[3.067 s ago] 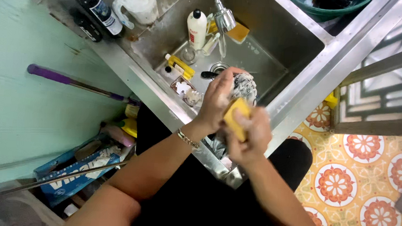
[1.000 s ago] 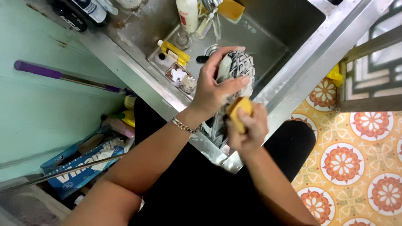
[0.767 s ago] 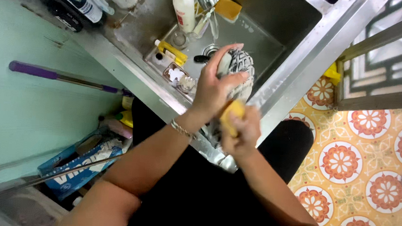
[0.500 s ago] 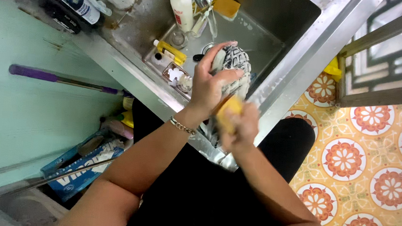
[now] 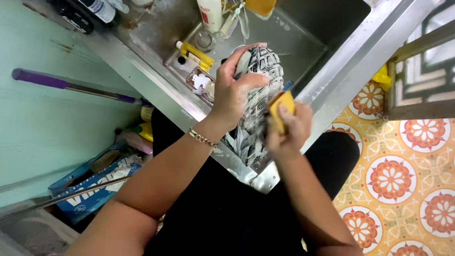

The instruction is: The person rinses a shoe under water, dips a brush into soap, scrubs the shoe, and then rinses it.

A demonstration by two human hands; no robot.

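— So, where does the shoe (image 5: 257,101) sit at this moment?

— Over the near edge of the steel sink (image 5: 315,41), sole up. The left hand (image 5: 237,89) is wrapped round its far half, fingers curled over the tread. The right hand (image 5: 290,127) is pinched on a yellow sponge (image 5: 280,109), pressed against the right side of the sole.

— How would you scrub it well?

— I'd judge the grip matters most: the sole looks soapy, so the left hand should clamp firmly while the sponge works in short strokes along the grooves. Keeping the shoe over the basin lets the suds drip inside rather than onto the patterned floor tiles (image 5: 416,184).

— Anything in the way?

— A white bottle (image 5: 209,8) and a yellow brush (image 5: 196,56) stand at the far left of the basin, well apart from the hands.
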